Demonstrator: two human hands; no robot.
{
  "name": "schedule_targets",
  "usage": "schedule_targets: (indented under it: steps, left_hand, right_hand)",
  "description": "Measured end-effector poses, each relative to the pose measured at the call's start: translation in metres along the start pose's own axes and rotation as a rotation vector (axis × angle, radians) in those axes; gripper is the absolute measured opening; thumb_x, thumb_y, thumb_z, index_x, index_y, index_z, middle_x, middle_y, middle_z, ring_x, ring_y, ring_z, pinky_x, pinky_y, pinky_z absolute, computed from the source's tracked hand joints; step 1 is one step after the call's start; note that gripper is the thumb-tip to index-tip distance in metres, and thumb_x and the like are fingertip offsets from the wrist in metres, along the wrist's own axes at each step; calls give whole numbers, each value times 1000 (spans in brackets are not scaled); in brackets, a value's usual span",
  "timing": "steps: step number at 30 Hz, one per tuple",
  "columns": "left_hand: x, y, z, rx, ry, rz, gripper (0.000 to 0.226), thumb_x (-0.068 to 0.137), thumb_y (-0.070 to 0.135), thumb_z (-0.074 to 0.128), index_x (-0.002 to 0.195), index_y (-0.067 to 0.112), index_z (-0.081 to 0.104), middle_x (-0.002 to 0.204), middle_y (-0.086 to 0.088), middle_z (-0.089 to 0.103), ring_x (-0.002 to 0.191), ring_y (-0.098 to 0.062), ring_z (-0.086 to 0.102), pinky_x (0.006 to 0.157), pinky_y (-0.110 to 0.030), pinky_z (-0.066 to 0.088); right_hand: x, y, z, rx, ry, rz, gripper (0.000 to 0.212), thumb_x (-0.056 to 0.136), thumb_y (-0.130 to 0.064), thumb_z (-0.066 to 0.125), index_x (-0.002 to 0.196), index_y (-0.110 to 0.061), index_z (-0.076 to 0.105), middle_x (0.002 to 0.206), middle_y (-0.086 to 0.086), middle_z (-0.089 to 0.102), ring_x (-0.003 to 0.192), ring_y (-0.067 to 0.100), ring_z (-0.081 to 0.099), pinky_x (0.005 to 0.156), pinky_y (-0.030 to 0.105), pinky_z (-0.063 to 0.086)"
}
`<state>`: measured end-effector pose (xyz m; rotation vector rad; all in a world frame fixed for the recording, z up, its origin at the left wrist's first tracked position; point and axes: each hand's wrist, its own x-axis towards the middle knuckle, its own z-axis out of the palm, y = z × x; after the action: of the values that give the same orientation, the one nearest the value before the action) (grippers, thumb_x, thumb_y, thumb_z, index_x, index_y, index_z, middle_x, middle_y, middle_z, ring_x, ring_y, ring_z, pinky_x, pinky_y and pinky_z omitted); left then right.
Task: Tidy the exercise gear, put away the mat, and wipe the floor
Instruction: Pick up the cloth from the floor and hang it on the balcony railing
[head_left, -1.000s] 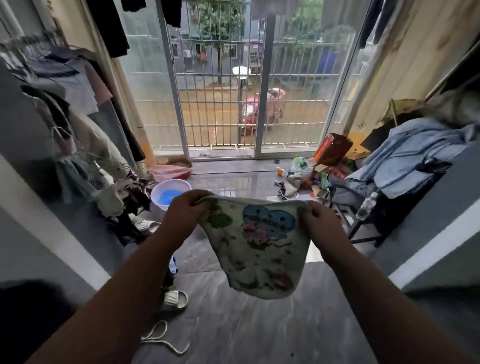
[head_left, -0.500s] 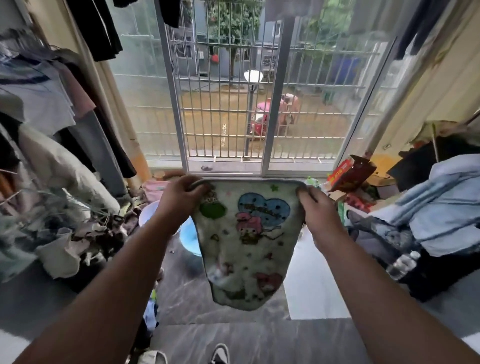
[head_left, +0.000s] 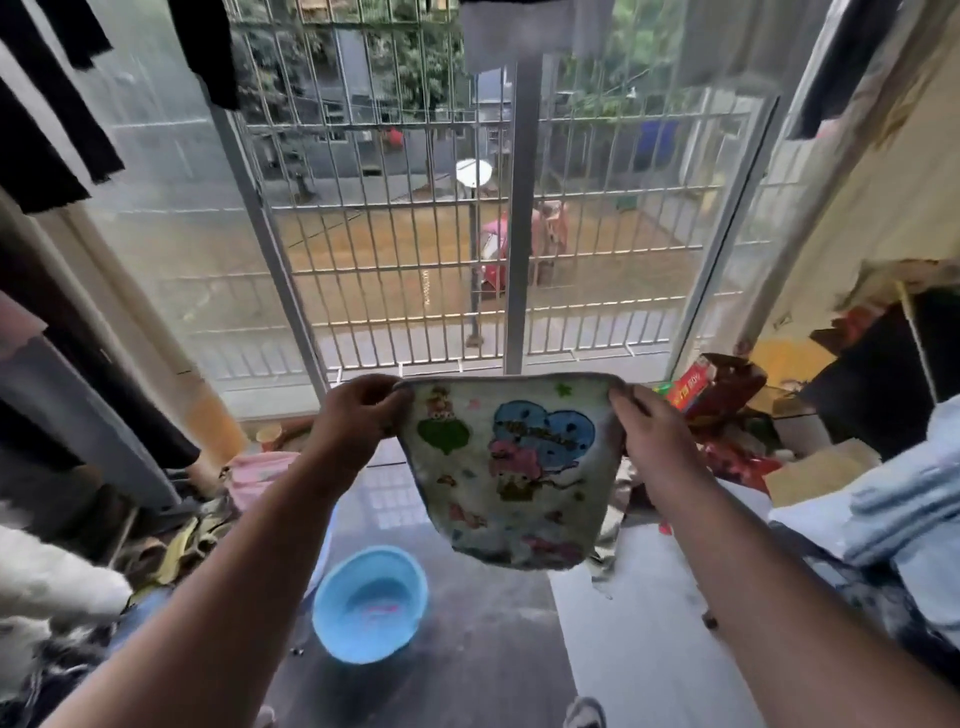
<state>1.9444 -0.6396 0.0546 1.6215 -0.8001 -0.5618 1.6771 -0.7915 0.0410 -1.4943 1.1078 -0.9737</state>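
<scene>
My left hand (head_left: 353, 415) pinches the upper left corner of the cloth (head_left: 511, 467), fingers curled over its top hem with the thumb behind the fabric. My right hand (head_left: 652, 434) pinches the upper right corner in the same manner, fingers folded over the hem. Between the two grips the top edge is stretched nearly straight across the centre of the frame. The cloth hangs freely below that edge, clear of the floor (head_left: 493, 649), and narrows toward a rounded lower edge. Its face is pale and printed with cartoon figures, a blue heart-shaped patch at upper right and a green patch at upper left. Both forearms run from the lower corners of the frame up to the cloth. Below the cloth and to its left, a light blue basin (head_left: 370, 603) stands upright on the dark floor, well apart from the cloth. A window with a metal grille (head_left: 395, 249) fills the upper centre of the frame, behind the cloth. Dark garments (head_left: 47, 130) hang at the upper left. A heap of clothing (head_left: 171, 540) lies at the lower left, near the basin. A red box (head_left: 691, 387) sits just right of my right hand, and folded pale blue fabric (head_left: 904, 514) is stacked at the right edge.
</scene>
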Motion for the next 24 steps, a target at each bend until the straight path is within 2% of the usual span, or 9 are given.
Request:
schedule_targets:
  steps: [2,5,8,10,13,15,18,21,24]
  left_hand:
    - [50,-1,24,22,60,4,17,92,9,67,105,-3,68,88,-19,69,71,-24,62,55,-23,55]
    - [116,2,55,86,153,9,17,93,14,68,106,3,68,86,-15,69,60,-17,57,45,-16,48]
    - [175,5,78,92,234,-5,17,92,15,68,106,4,69,88,-16,71,63,-17,58,43,-16,47]
    - [211,10,88,104,278,-20,10,92,17,69,99,9,70,82,-8,72,62,-14,60,43,-15,47]
    - [264,15,92,152,334,1,10,91,21,70,82,23,68,63,10,70,55,0,60,48,-11,45]
    - [298,15,89,202,365,11,11,91,24,70,80,23,69,60,8,67,48,4,56,48,-10,39]
    - [354,14,82,199,375,2,13,92,24,68,79,21,68,54,6,63,42,1,52,45,-13,38]
    - [415,6,68,125,339,-11,9,93,13,66,84,12,68,49,9,63,41,-1,54,41,-16,39]
    - [483,-4,45,77,305,-17,6,95,12,64,91,9,67,58,4,69,50,-8,66,37,-17,38]
  right_hand:
    - [59,7,4,-7,-24,-46,22,100,-33,54,88,-21,68,79,-6,69,72,9,64,57,20,48]
    - [147,16,13,0,-76,-55,22,99,-34,56,86,-23,71,82,-2,71,78,17,67,71,33,54]
    - [231,14,24,14,-140,-59,21,92,-40,57,83,-30,73,85,-1,73,85,26,70,78,46,56]
    - [280,8,34,-12,-169,-84,22,90,-42,55,88,-30,73,88,0,74,87,27,70,79,48,57]
    - [343,-7,57,-51,-206,-127,23,98,-35,53,93,-23,71,86,-3,72,81,20,68,66,35,54]
    - [380,-16,76,-73,-225,-161,23,100,-33,52,88,-24,70,81,-6,70,74,15,64,60,27,46]
    - [432,-24,107,-102,-257,-181,26,100,-33,53,81,-23,68,77,-5,68,70,13,61,59,25,46]
    - [486,-26,147,-98,-272,-163,26,90,-42,57,80,-24,72,77,1,72,71,20,66,66,40,54]
    - [541,-28,196,-63,-301,-142,28,84,-49,57,85,-28,74,78,4,74,77,28,71,72,51,57]
